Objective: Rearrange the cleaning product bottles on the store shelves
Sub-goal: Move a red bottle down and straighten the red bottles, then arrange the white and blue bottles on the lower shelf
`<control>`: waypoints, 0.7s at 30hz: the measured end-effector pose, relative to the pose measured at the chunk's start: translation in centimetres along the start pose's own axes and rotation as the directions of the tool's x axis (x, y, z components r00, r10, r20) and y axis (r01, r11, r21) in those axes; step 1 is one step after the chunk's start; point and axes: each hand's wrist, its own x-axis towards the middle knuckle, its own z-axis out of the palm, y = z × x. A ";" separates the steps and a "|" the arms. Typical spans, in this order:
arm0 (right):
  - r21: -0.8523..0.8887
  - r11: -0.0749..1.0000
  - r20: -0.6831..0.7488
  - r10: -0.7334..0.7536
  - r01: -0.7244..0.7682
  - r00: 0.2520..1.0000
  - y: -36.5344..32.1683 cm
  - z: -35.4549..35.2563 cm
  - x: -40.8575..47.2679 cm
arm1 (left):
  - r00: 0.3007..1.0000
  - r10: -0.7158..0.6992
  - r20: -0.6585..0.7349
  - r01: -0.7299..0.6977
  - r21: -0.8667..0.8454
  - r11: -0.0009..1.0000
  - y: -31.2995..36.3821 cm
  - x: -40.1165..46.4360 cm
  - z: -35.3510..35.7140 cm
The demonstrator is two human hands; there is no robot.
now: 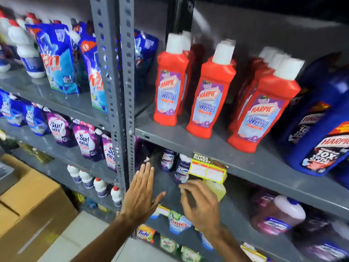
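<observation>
Several red Harpic bottles (pixel 204 97) with white caps stand on the upper grey shelf (pixel 217 150); large blue Harpic bottles (pixel 319 129) sit to their right. On the shelf below, purple Domex bottles (pixel 182 170) stand at the back and a yellow bottle (pixel 217 189) sits under a yellow price tag (pixel 208 170). My left hand (pixel 140 195) is flat and open in front of this lower shelf, holding nothing. My right hand (pixel 200 201) hovers beside it with curled fingers, just short of the Domex and yellow bottles, holding nothing.
A perforated grey upright (pixel 120 91) divides two shelf bays. The left bay holds blue pouches (pixel 56 57), Surf Excel pouches (pixel 85 140) and small white bottles (pixel 98 183). Cardboard boxes (pixel 32 205) stand on the floor at left. Pink bottles (pixel 277 214) and detergent packs (pixel 177 222) fill the lower right.
</observation>
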 end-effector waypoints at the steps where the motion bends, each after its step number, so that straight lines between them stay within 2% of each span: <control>1: 0.001 0.996 0.070 0.087 -0.087 0.994 0.6 1.0 -1.6 | 0.999 -0.003 0.033 0.003 0.000 1.000 -0.4 -0.1 1.1; 3: -0.033 0.958 0.211 0.286 -0.285 0.935 2.3 2.9 -4.1 | 0.997 -0.003 0.080 0.004 -0.014 1.000 -1.2 0.1 3.4; 7: -0.054 0.792 0.373 0.581 -0.609 0.723 6.0 7.1 -7.1 | 0.988 -0.007 0.156 0.014 -0.047 0.999 -2.3 1.0 8.1; 9: -0.033 0.709 0.371 0.663 -0.704 0.651 7.7 9.1 -7.3 | 0.979 -0.017 0.205 0.028 -0.054 0.998 -2.6 1.6 10.3; 13: 0.050 0.565 0.292 0.780 -0.824 0.553 11.4 12.8 -6.9 | 0.963 -0.053 0.265 0.070 -0.054 0.996 -2.9 2.9 14.3; 18: 0.127 0.562 0.245 0.781 -0.817 0.575 15.5 15.7 -5.9 | 0.921 -0.147 0.360 0.152 0.013 0.988 -3.8 3.9 17.3; 21: 0.111 0.580 0.221 0.778 -0.807 0.589 17.1 16.8 -5.6 | 0.913 -0.198 0.357 0.211 0.003 0.978 -4.5 4.2 18.4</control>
